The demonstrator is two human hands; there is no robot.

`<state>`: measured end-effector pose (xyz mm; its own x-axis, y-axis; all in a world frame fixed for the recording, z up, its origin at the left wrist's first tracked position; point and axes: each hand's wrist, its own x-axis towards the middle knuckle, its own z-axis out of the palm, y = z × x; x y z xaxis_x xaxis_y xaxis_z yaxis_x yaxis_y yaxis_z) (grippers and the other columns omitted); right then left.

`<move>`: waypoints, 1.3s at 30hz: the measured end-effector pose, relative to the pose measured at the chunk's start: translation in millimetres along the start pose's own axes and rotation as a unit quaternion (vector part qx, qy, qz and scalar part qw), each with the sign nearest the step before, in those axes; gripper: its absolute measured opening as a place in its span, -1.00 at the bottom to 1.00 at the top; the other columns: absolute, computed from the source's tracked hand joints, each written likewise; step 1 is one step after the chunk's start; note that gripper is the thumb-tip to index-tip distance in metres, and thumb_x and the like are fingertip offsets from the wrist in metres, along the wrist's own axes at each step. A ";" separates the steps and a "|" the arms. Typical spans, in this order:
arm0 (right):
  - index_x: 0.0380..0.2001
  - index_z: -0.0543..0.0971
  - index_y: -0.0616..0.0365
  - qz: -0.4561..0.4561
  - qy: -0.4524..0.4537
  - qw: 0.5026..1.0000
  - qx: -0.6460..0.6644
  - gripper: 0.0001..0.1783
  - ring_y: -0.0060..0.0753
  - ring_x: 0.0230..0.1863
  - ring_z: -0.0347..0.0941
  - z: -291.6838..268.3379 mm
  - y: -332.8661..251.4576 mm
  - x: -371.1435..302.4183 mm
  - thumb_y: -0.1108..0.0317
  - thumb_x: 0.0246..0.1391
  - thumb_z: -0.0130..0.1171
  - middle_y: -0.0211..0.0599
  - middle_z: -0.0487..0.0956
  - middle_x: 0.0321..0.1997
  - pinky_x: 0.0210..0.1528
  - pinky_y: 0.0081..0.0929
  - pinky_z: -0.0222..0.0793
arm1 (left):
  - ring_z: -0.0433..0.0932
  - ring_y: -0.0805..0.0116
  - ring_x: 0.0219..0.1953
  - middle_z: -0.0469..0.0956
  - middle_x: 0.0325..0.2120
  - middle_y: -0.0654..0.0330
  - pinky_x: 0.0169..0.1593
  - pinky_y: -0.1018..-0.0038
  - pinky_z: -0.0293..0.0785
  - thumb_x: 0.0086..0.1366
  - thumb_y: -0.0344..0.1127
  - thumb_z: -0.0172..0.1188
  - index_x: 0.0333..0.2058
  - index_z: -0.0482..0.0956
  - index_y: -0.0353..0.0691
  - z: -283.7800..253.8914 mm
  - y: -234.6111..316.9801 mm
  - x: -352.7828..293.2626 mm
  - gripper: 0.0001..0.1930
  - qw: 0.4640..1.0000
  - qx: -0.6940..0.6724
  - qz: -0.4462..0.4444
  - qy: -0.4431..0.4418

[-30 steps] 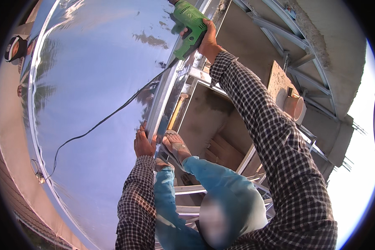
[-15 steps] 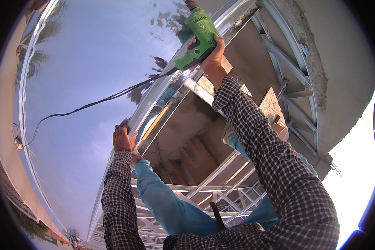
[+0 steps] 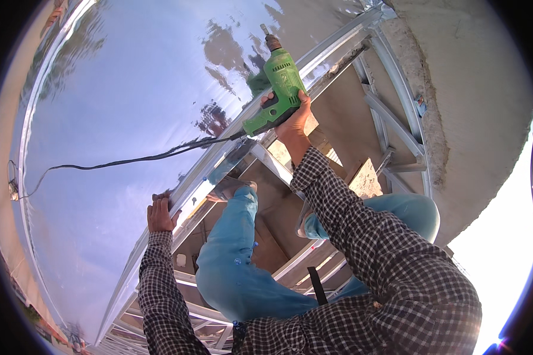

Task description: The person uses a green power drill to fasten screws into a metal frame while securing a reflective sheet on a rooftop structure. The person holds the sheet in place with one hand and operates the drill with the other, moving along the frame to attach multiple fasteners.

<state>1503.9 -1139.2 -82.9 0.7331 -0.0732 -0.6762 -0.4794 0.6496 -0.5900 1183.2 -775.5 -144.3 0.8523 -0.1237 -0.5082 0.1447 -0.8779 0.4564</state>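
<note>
My right hand (image 3: 293, 121) is wrapped round the grip of a green corded drill (image 3: 285, 77). Its chuck, with a short bit in it, points up and away over a shiny reflective sheet (image 3: 130, 112). A black cord (image 3: 124, 158) runs from the handle leftward across the sheet. Lower left, my left hand (image 3: 161, 214) grips the edge of a long silver metal rail (image 3: 198, 171), which borders the sheet. The thumb is on the near side; some fingertips are hidden beyond the edge.
My feet, one beside the rail (image 3: 234, 188), rest on the metal framework. Crossed silver struts (image 3: 397, 115) stand at the right, below a rough concrete edge (image 3: 435, 100). Gaps between the members open onto a space below. A cord connection (image 3: 13, 190) lies at the far left.
The drill has come down and nearer, so its whole bit shows. My left hand has shifted slightly down and left in view, and my left leg has moved up beside the rail.
</note>
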 end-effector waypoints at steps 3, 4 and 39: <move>-0.04 0.46 0.24 0.029 -0.002 1.000 0.009 -0.29 0.01 -0.26 0.47 -4.4 -9.1 -7.1 -0.19 -0.02 0.03 -0.07 0.52 -0.35 -0.07 0.00 0.42 | 0.47 0.02 0.11 0.52 -0.02 0.04 0.01 0.14 0.34 -0.03 -0.05 0.48 0.14 0.35 -0.23 6.5 6.2 -7.6 -0.21 0.998 0.023 0.040 0.038; -0.04 0.46 0.25 0.031 0.011 0.999 0.010 -0.30 0.02 -0.26 0.47 -2.5 -11.4 -10.5 -0.19 -0.01 0.02 -0.06 0.52 -0.35 -0.06 0.00 0.42 | 0.46 0.01 0.12 0.52 -0.01 0.04 0.02 0.14 0.34 -0.03 -0.04 0.47 0.14 0.35 -0.23 16.3 -1.4 -7.0 -0.20 0.999 0.016 0.028 0.012; 0.01 0.47 0.33 0.036 -0.208 0.963 -0.167 -0.28 -0.02 -0.33 0.57 227.1 -63.4 -169.7 -0.16 0.09 0.04 -0.02 0.56 -0.35 -0.22 -0.16 0.52 | 0.46 0.40 -0.19 0.45 -0.28 0.31 -0.09 0.45 0.48 0.09 -0.30 0.17 -0.15 0.45 -0.17 0.3 94.2 49.4 -0.68 0.909 0.014 0.355 0.216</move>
<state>1519.4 -996.2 169.5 0.7889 0.3177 -0.5260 -0.6135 0.3579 -0.7039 1238.8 -864.4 -126.6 0.8448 -0.4758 0.2447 -0.5268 -0.6597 0.5359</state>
